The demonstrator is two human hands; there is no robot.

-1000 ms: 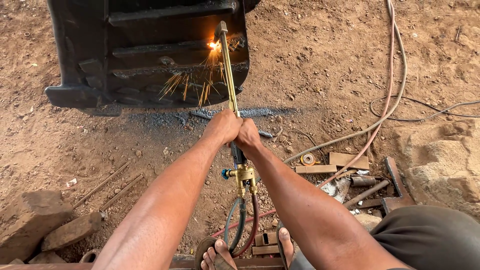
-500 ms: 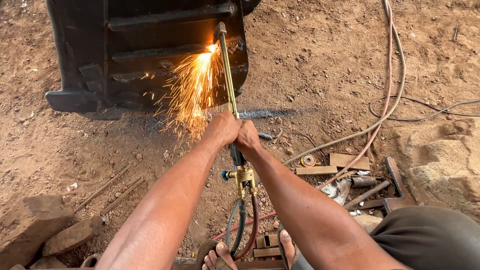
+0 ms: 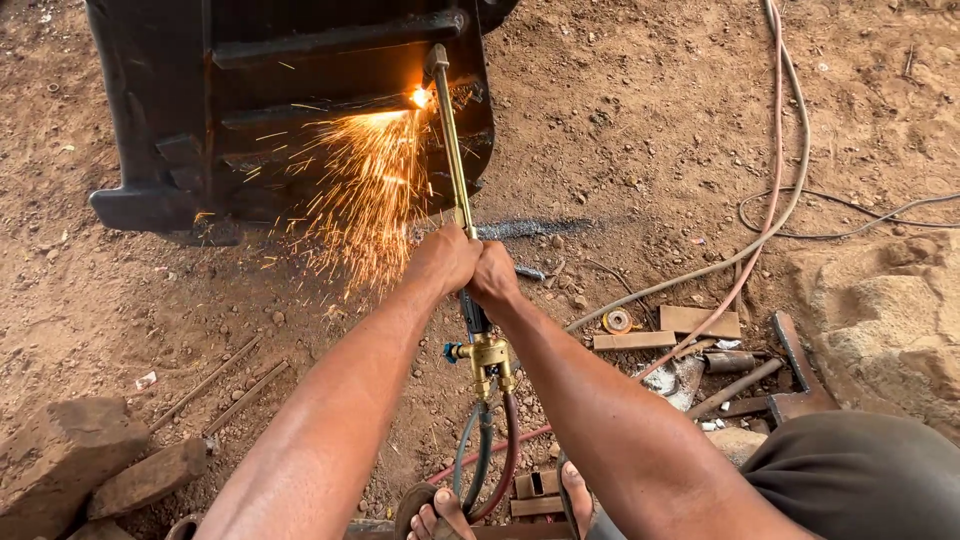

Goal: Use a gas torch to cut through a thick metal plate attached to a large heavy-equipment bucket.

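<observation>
Overhead, long brass cutting torch (image 3: 452, 150) sprays orange sparks (image 3: 362, 190) at its tip.

Free room and obstacles around the hands. Ahead, the dark steel structure (image 3: 290, 110) walls off the ground, and a fan of sparks (image 3: 360, 190) fills the space just left of the brass torch tube (image 3: 452, 140). Bare dirt lies open between the sparks and the left hand (image 3: 445, 258), and to the right of the right hand (image 3: 492, 275). Farther right, metal scraps (image 3: 690, 345) and hoses (image 3: 780, 150) clutter the soil. Stones (image 3: 90, 460) block the lower left; two rods (image 3: 225, 385) lie beside them.
</observation>
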